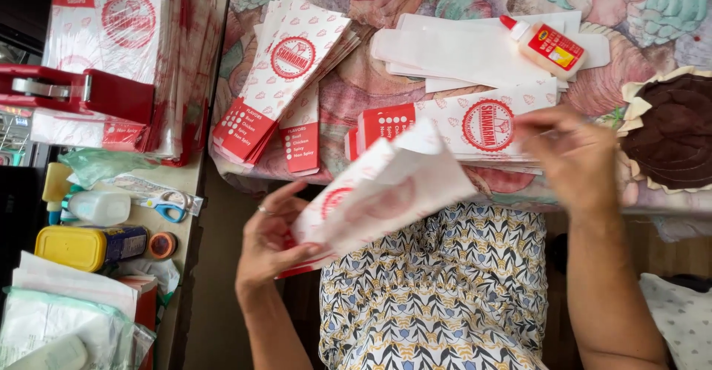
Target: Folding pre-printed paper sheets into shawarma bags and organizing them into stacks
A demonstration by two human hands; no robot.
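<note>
My left hand [271,240] grips a white paper bag with red print [386,188] by its lower end, held tilted over my lap. My right hand [571,155] hovers, blurred, at the table edge over a stack of flat printed bags [475,121], fingers loosely bent; I cannot see anything in it. A glue bottle with a red cap [545,44] lies on plain white paper sheets [452,51] farther back.
A fanned pile of printed bags [285,73] lies at the table's left. On the side counter sit a red tape dispenser [74,92], scissors [167,205], a yellow-lidded container [89,248] and wrapped bag bundles [119,21]. A brown fabric mat [671,133] lies at right.
</note>
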